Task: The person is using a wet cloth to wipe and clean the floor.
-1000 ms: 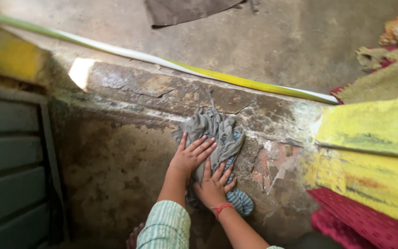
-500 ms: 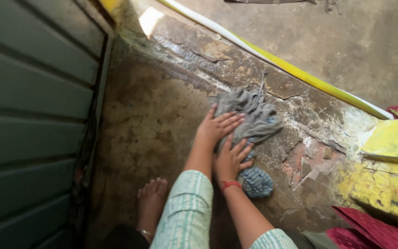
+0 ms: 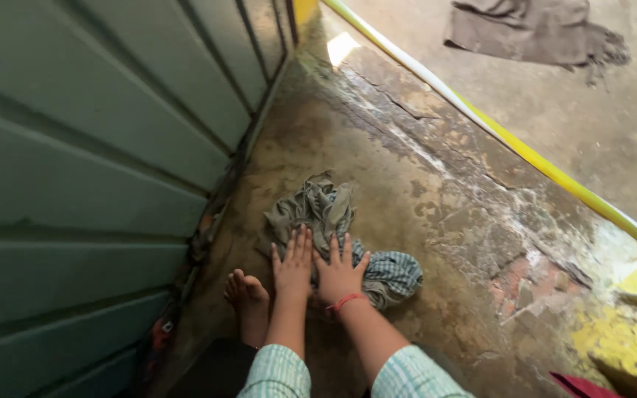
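Both my hands press flat on a crumpled grey and blue-checked cloth (image 3: 318, 214) lying on a worn, stained stone floor (image 3: 377, 162). My left hand (image 3: 293, 262) lies with fingers straight and close together on the cloth's near edge. My right hand (image 3: 339, 271), with a red thread at the wrist, rests beside it with fingers spread. Light green striped sleeves cover both forearms. My bare foot (image 3: 248, 301) stands just left of my hands.
A green slatted metal door (image 3: 90, 162) runs along the left. A yellow and white painted strip (image 3: 525, 151) edges the step. Beyond it, a dark cloth (image 3: 532, 29) lies on lower ground. Yellow painted masonry (image 3: 632, 332) is at the right.
My hands have dragged the cloth from the cracked step edge back toward me and the green door. The view has swung left, and my foot has come into sight.
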